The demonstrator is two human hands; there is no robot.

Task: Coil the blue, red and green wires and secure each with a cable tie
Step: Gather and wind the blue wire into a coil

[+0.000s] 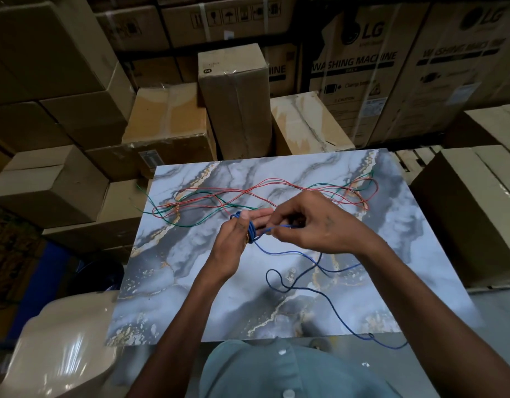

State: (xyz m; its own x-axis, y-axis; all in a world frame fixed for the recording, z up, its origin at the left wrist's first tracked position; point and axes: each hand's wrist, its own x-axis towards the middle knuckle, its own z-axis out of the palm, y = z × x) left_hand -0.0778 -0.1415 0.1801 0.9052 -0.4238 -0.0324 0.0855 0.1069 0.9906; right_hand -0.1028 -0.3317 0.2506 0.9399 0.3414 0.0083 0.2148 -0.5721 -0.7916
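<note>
Coiling has only begun, by my judgement, and only on the blue wire [291, 255]. The left hand [233, 245] carries a few blue turns wound around its nearly straight fingers, thumb pressed on them; the right hand [308, 222] pinches the strand just beside that bundle. Much blue wire trails loose over the tabletop [190, 282], nearer the person than the hands. Beyond the hands, the red wire [265, 186] and green wire [190, 222] lie tangled, uncoiled. No cable tie shows.
</note>
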